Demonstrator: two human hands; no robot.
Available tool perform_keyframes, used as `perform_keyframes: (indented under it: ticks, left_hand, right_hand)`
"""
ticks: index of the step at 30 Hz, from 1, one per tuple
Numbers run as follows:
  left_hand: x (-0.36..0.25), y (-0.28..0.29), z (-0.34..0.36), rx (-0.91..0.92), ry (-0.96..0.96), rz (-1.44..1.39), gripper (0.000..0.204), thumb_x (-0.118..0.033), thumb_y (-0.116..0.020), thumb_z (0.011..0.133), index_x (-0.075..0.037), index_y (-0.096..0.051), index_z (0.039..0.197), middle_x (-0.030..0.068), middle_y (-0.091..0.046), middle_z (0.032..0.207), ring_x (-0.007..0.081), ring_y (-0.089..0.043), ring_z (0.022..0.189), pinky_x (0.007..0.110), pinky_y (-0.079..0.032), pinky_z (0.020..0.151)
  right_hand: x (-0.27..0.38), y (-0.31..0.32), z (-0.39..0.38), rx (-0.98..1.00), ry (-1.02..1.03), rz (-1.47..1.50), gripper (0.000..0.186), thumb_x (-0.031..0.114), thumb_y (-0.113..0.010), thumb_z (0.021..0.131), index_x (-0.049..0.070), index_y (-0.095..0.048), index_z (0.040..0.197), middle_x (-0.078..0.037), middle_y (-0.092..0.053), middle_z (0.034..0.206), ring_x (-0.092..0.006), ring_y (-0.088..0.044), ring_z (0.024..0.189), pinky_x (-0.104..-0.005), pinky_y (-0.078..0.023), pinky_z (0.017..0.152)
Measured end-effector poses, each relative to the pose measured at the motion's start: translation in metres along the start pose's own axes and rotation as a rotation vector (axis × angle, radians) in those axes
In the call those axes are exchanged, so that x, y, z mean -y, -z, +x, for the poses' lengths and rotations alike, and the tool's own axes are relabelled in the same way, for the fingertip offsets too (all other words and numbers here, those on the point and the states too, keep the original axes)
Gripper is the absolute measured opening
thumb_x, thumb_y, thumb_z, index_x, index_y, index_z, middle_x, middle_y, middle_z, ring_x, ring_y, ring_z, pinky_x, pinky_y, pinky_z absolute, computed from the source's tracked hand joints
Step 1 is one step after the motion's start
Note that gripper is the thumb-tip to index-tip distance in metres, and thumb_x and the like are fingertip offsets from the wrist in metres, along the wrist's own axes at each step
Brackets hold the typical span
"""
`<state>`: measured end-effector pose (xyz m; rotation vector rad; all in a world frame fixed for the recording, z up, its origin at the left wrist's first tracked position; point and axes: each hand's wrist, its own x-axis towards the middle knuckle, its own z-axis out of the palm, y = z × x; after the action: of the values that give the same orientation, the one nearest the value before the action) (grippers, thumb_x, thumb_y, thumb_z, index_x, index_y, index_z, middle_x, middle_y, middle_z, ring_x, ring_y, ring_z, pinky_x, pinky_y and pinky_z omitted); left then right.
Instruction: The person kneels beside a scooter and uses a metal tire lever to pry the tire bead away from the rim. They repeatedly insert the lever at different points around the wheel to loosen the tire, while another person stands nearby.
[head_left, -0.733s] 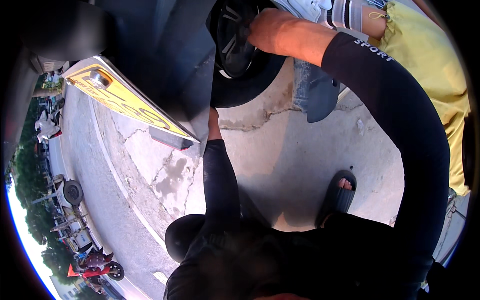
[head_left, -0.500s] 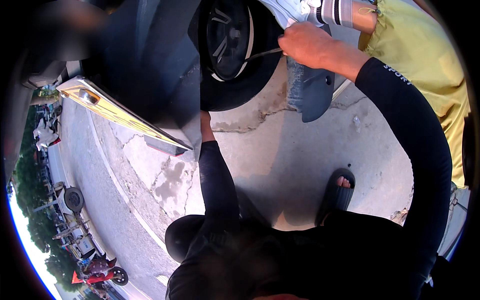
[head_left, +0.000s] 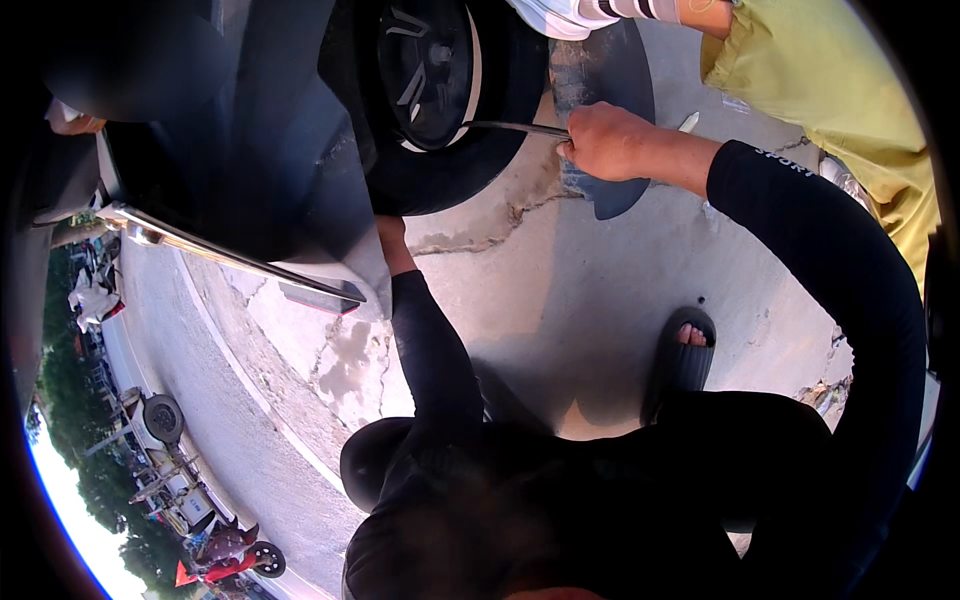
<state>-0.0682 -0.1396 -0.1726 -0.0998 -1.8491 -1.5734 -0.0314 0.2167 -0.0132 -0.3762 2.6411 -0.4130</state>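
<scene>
A black tyre [head_left: 490,150] surrounds a wheel with a dark hub and rim [head_left: 428,75] under the dark scooter body [head_left: 290,160]. My right hand [head_left: 605,142] is closed round the outer end of a thin metal tyre lever [head_left: 520,128]. The lever runs left across the tyre, its far end at the rim's lower right edge. My left hand [head_left: 391,236] reaches up between the bodywork and the bottom of the tyre. Only its wrist part shows; the fingers are hidden behind the panel.
A dark, scuffed curved panel [head_left: 610,80] stands right of the tyre. Another person in yellow trousers [head_left: 800,70] is close by, a white shoe [head_left: 565,18] beside the tyre. Cracked concrete [head_left: 560,300] lies below; a road with parked vehicles [head_left: 170,470] is at left.
My right hand has come lower in the picture with the lever, which now lies flatter across the tyre. Wheel and bodywork appear farther left. The other person's shoe sits higher in view.
</scene>
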Motion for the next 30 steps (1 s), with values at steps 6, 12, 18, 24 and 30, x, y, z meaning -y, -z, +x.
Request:
perform_keyframes:
  ticks: [6, 12, 18, 24, 30]
  left_hand:
    - [-0.089, -0.050, -0.007, -0.025, 0.304, -0.246, 0.064, -0.052, -0.034, 0.100, -0.009, -0.032, 0.148, 0.0167, -0.040, 0.148, 0.0309, -0.048, 0.130, 0.043, -0.041, 0.110]
    - [-0.105, -0.044, -0.001, -0.048, 0.275, -0.236, 0.065, -0.054, -0.037, 0.098, -0.013, -0.031, 0.148, 0.0171, -0.038, 0.148, 0.0328, -0.046, 0.131, 0.045, -0.042, 0.110]
    - [-0.093, -0.046, -0.004, -0.035, 0.095, -0.034, 0.067, -0.052, -0.043, 0.096, -0.013, -0.028, 0.148, 0.0169, -0.036, 0.149, 0.0319, -0.046, 0.131, 0.045, -0.041, 0.111]
    - [-0.055, -0.012, 0.005, 0.085, -0.328, 0.222, 0.072, -0.042, -0.056, 0.092, -0.010, -0.025, 0.148, 0.0173, -0.037, 0.148, 0.0307, -0.048, 0.128, 0.044, -0.040, 0.111]
    - [-0.047, -0.024, 0.001, 0.109, -0.355, 0.068, 0.076, -0.035, -0.063, 0.088, -0.007, -0.025, 0.148, 0.0181, -0.040, 0.146, 0.0309, -0.051, 0.125, 0.043, -0.040, 0.110]
  right_hand:
    - [-0.020, -0.036, -0.020, -0.050, -0.103, 0.231, 0.041, 0.032, -0.057, 0.094, -0.007, -0.066, 0.089, -0.025, -0.066, 0.092, -0.0418, -0.064, 0.093, -0.0468, -0.052, 0.084]
    - [-0.011, -0.031, -0.008, 0.124, -0.180, 0.394, 0.046, 0.036, -0.054, 0.096, -0.008, -0.066, 0.086, -0.025, -0.066, 0.084, -0.0404, -0.066, 0.088, -0.0460, -0.052, 0.081]
    - [0.010, 0.004, 0.010, 0.190, 0.001, 0.080, 0.048, 0.038, -0.050, 0.099, -0.007, -0.066, 0.091, -0.024, -0.066, 0.087, -0.0379, -0.066, 0.087, -0.0443, -0.053, 0.080]
    - [0.021, -0.006, 0.003, 0.118, -0.008, 0.160, 0.039, 0.031, -0.054, 0.097, -0.006, -0.065, 0.093, -0.022, -0.067, 0.086, -0.0374, -0.067, 0.087, -0.0439, -0.053, 0.080]
    - [0.013, -0.042, -0.022, -0.057, -0.121, 0.370, 0.040, 0.030, -0.058, 0.095, -0.007, -0.064, 0.081, -0.024, -0.064, 0.074, -0.0420, -0.065, 0.078, -0.0471, -0.052, 0.072]
